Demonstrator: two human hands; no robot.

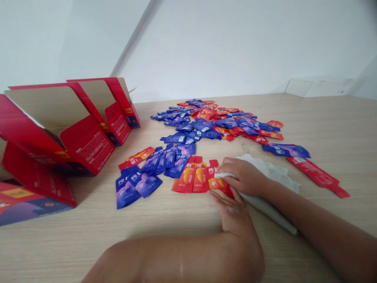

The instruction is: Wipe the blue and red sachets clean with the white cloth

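Pale wood-grain worktop (165, 220) here, plain white wall (235, 47) behind, with a low white piece (321, 86) at the far right; can't tell what that is. Three red cartons (85, 145) stand open-topped along the left; we can't see how full they are.

Step in hand looks like wiping one packet. Red packet (216, 182) lies flat in front of us, just right of two red packets (200, 177) set side by side. Our left hand (231, 208) has fingers straight and laid on its lower end, not wrapped round it. Our right hand (246, 177) has fingers closed on a white cloth (265, 167), one edge over the packet, the rest spread on the worktop.

Next move, our read: left hand pins the packet, right takes the cloth across the print with light pressure. Thin film, could skid or crease.

Blue packets (141, 182) sit left; mixed heap (203, 122) further back.
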